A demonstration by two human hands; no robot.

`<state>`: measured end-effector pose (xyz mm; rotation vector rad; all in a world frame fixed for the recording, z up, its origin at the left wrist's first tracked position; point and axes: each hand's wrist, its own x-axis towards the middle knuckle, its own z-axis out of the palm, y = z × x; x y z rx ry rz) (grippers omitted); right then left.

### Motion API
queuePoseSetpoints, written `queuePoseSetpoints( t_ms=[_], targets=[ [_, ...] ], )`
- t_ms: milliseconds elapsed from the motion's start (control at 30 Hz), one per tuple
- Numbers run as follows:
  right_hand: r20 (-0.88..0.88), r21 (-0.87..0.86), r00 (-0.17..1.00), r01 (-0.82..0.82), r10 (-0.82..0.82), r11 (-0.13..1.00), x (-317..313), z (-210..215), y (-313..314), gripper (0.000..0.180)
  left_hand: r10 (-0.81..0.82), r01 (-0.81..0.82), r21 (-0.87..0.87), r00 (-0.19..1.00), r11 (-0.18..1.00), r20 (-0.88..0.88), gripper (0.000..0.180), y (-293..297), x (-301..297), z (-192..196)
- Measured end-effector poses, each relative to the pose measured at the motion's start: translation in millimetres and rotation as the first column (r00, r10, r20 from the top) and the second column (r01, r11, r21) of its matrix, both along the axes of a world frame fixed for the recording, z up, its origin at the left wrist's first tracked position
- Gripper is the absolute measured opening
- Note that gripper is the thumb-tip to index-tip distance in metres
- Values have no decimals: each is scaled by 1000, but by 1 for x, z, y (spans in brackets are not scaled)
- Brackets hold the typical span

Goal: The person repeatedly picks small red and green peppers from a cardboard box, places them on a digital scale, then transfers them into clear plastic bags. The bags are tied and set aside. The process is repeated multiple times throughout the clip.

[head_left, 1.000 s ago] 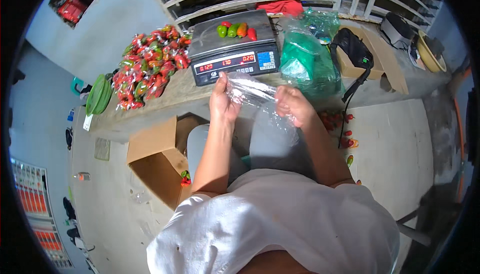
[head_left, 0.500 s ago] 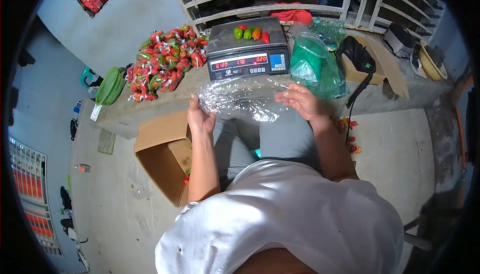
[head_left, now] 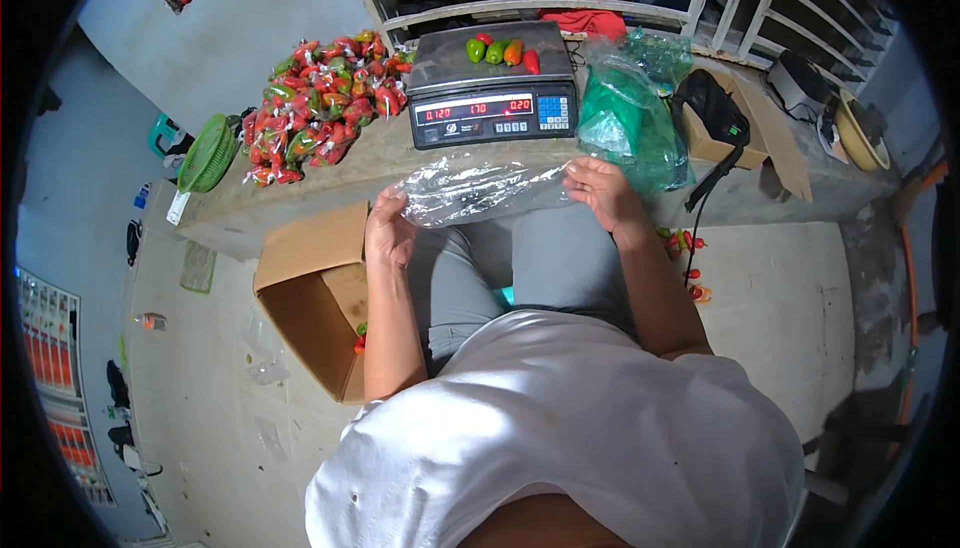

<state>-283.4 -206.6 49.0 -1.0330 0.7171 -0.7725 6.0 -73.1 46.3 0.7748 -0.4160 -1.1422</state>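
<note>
Stretched sideways above my lap is a clear plastic bag (head_left: 478, 191), looking flat with nothing visible inside. My left hand (head_left: 390, 228) pinches its left end, and my right hand (head_left: 600, 191) grips the right end between thumb and fingers. Just beyond the bag stands a digital scale (head_left: 492, 113) with a lit red display. On its metal plate lie several small peppers (head_left: 497, 51), green, orange and red. Left of the scale is a heap of bagged red and green peppers (head_left: 320, 108).
An open cardboard box (head_left: 310, 298) lies tilted by my left leg, with a few peppers inside. Green plastic bags (head_left: 625, 118) and a small carton (head_left: 735, 138) holding a black bag sit right of the scale. A green basket (head_left: 208, 155) leans at the ledge's left end.
The bag has been drawn into a longer, narrower strip. My left hand has shifted slightly left and down, and its fingers have closed more around the bag's end.
</note>
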Motion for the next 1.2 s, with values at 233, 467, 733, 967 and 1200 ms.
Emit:
queuePoseSetpoints(
  t_ms=[233, 467, 733, 967, 1200],
  targets=[
    [183, 57, 982, -45, 33, 997, -1, -11, -9, 15, 269, -293, 19, 899, 956, 344, 18, -5, 25, -31],
    [221, -31, 973, -58, 63, 998, 9, 7, 4, 11, 310, -449, -249, 66, 858, 949, 25, -4, -52, 19],
    [350, 7, 898, -287, 267, 958, 35, 22, 42, 17, -256, 157, 221, 798, 963, 545, 10, -16, -113, 19],
    [468, 79, 874, -186, 128, 979, 25, 32, 34, 9, -185, 175, 172, 982, 969, 41, 11, -5, -68, 7],
    [123, -206, 952, -250, 279, 946, 39, 35, 49, 11, 62, -8, -65, 440, 998, 896, 26, 6, -123, 43]
  ],
)
